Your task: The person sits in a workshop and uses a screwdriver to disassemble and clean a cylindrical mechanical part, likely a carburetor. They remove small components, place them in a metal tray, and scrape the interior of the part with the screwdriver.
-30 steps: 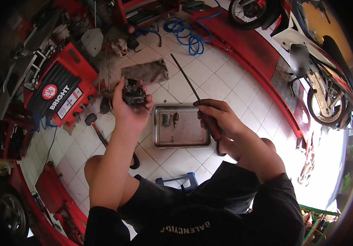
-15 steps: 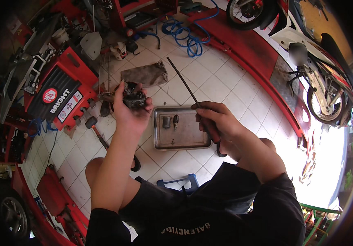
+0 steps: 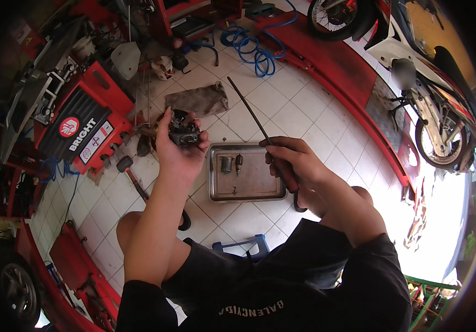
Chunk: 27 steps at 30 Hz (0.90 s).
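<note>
My left hand [image 3: 181,148], left of centre, is closed around a dark, grimy metal part [image 3: 185,128] with a cavity on top. My right hand [image 3: 290,157] grips a long screwdriver [image 3: 253,119] by its dark red handle, its thin shaft angled up and left, clear of the metal part. Below and between my hands lies a shallow steel tray [image 3: 249,196] on the tiled floor, holding a small metal cylinder [image 3: 226,165], a slender metal component [image 3: 239,164] and a tiny piece [image 3: 234,190].
Red-and-black equipment [image 3: 77,133] stands left, beside a long-handled hammer [image 3: 124,164]. A stained cloth [image 3: 196,99] and blue hose [image 3: 246,44] lie ahead. A red platform [image 3: 337,88] and motorcycle [image 3: 426,110] are right. A blue stool [image 3: 238,246] is between my legs.
Both hands have shifted only slightly, with the screwdriver tip a little lower and left than a second ago. Both keep the same grips.
</note>
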Available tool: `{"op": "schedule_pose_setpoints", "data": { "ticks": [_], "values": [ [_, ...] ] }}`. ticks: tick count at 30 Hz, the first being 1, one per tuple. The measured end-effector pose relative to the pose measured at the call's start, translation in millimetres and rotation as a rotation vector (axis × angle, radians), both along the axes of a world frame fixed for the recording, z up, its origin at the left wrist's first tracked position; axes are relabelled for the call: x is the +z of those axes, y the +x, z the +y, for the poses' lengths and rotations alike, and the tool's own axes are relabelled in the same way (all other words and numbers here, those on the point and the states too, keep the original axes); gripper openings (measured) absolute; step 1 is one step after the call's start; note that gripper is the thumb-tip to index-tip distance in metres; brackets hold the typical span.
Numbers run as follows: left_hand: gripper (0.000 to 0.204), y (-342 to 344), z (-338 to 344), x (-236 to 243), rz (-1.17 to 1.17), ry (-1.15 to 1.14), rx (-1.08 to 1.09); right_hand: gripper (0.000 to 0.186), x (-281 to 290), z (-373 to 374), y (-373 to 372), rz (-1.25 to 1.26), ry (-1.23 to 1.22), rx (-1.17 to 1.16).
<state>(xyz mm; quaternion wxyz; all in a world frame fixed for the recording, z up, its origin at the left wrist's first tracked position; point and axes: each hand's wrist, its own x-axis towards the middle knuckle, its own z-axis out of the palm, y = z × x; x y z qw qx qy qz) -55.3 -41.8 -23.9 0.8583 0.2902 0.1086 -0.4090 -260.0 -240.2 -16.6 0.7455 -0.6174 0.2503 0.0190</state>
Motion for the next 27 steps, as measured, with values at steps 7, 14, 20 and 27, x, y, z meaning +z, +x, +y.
{"op": "schedule_pose_setpoints", "data": {
  "ticks": [7, 14, 20, 27],
  "values": [
    [0.050, 1.1, -0.4, 0.3, 0.010, -0.010, -0.014, 0.042, -3.3, -2.8, 0.2, 0.011, -0.022, 0.014],
    [0.051, 1.8, -1.6, -0.3, 0.009, -0.014, -0.019, 0.038, -4.5, -3.7, 1.4, -0.006, -0.006, 0.001],
    [0.050, 1.5, -2.8, -1.0, 0.009, 0.002, -0.018, 0.038, -4.1, -5.3, 0.0, -0.001, 0.005, -0.006],
    [0.051, -0.1, -4.6, -1.4, 0.019, 0.010, -0.017, 0.037, -1.7, -3.4, -1.5, 0.009, 0.020, -0.024]
  ]
}}
